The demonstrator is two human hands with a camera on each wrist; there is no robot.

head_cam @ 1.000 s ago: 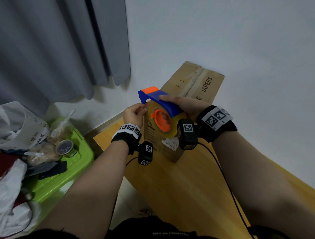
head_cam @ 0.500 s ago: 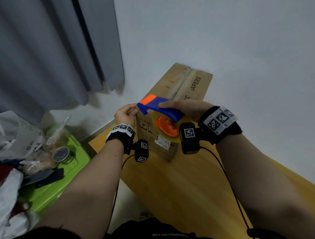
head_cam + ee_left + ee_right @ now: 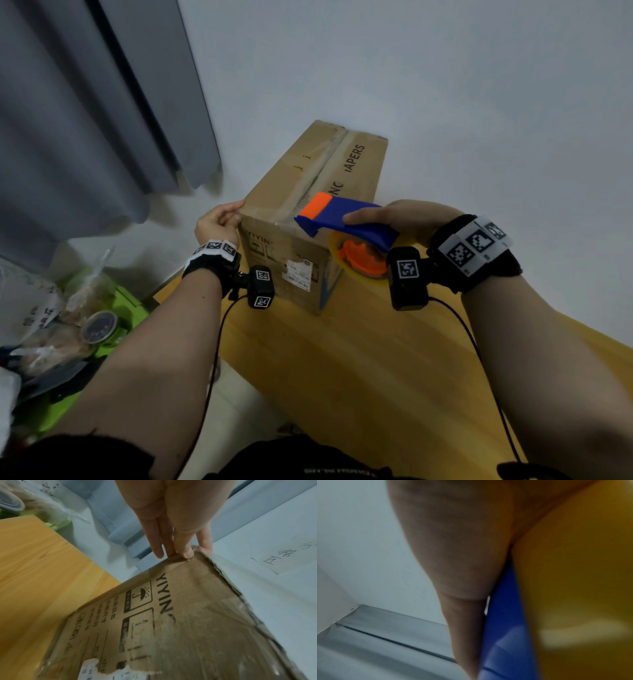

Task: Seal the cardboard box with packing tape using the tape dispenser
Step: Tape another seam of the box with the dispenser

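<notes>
Two hands are engaged: the cardboard box (image 3: 308, 219), standing on the wooden counter (image 3: 359, 370), is pinched at its near top corner by the left hand (image 3: 219, 222), while the tape dispenser (image 3: 346, 222) is gripped by the right hand (image 3: 404, 219) over the box's near top edge

The cardboard box (image 3: 308, 219) stands on the tabletop (image 3: 359, 359), its far end near the wall (image 3: 445, 85). Bare wood lies open between box and person. Left, past the table edge, a cluttered green bin (image 3: 126, 301) and grey curtain (image 3: 85, 120) crowd the side.
</notes>
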